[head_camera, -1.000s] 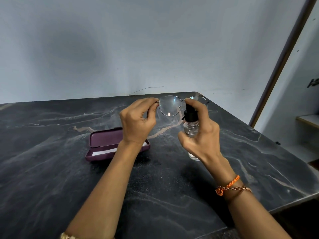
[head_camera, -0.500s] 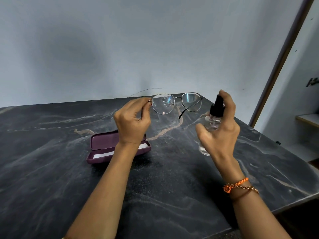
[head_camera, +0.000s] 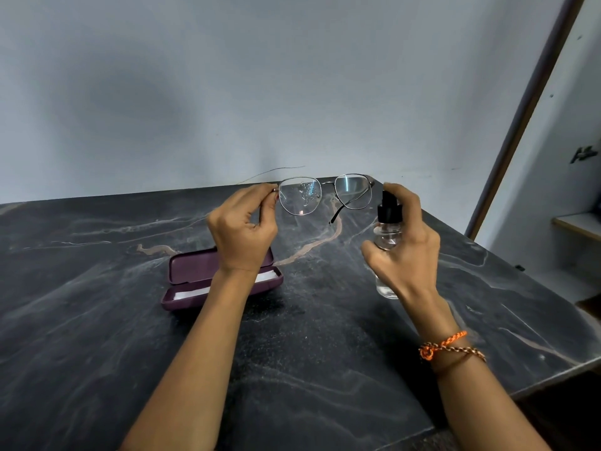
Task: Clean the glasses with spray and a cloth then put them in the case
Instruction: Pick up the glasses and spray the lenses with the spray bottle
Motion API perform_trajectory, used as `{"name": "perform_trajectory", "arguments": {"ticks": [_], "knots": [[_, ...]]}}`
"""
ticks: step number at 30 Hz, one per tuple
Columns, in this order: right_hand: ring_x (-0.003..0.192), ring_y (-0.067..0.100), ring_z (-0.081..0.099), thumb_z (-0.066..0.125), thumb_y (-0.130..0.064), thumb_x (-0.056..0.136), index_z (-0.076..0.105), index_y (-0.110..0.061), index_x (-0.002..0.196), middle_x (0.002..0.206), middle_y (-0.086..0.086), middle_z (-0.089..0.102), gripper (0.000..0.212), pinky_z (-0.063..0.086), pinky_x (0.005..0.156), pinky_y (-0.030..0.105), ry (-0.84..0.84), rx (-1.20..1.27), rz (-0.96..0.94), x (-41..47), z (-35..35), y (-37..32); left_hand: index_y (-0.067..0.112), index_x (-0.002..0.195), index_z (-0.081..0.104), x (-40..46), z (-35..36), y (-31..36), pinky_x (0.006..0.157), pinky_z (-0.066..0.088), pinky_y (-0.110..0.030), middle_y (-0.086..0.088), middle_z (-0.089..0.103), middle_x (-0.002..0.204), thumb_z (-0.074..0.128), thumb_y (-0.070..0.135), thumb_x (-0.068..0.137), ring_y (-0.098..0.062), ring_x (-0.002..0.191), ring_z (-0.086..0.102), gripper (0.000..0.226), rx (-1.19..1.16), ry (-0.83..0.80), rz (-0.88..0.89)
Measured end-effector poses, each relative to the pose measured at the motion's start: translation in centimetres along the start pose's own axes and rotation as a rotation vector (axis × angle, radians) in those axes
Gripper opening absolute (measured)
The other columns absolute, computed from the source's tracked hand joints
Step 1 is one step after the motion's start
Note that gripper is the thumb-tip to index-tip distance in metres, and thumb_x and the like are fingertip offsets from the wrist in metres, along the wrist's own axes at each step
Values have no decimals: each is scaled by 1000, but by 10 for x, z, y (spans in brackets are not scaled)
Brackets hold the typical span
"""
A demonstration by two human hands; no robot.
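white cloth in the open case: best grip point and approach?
Judging from the pose, pinch the strip of the white cloth that shows right of the left hand, coming from above. The cloth lies flat in the tray of the purple case, whose raised lid blocks the far side and whose walls rule out a side grip. The forearm hides the cloth's middle.

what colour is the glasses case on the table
The glasses case is dark purple, plum-like, lying open with something white inside; the head view shows it.
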State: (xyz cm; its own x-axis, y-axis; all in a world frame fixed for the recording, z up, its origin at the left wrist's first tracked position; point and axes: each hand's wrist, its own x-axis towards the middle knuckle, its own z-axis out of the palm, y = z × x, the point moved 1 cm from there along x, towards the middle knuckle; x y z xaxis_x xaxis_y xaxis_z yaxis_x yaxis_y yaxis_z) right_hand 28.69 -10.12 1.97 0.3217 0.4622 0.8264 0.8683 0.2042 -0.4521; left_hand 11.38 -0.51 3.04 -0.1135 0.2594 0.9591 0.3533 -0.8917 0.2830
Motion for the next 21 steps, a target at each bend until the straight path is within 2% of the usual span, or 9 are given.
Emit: {"name": "perform_trajectory", "arguments": {"ticks": [6,13,17,21], "knots": [[55,18,55,60,-5,57,37,-31,114,78,-11,55,67,46,56,25,-1,22,-19,0,0,0,-4,78,70,-1,1,-2,58,50,-24,-15,71,71,63,2,76,-14,71,60,10,1,9,7],[56,19,57,61,-5,57,36,-30,113,78,-12,54,66,49,56,27,-15,41,-6,0,0,0,-5,79,70,-1,1,-1,60,50,-22,-15,71,72,64,1,75,-14,73,60,10,-6,4,17],[53,22,54,57,-8,58,33,-33,122,68,-3,56,72,46,53,24,4,81,48,-1,-1,-1,-5,80,70,-1,0,0,59,50,-22,-15,71,71,64,0,75,-14,73,60,9,-4,-1,27],[54,26,54,56,-10,60,30,-32,126,70,6,59,74,50,53,32,12,94,52,0,-2,-1,-5,79,70,-2,0,0,60,49,-15,-15,71,71,64,1,75,-14,73,60,9,-4,-9,18]]}}
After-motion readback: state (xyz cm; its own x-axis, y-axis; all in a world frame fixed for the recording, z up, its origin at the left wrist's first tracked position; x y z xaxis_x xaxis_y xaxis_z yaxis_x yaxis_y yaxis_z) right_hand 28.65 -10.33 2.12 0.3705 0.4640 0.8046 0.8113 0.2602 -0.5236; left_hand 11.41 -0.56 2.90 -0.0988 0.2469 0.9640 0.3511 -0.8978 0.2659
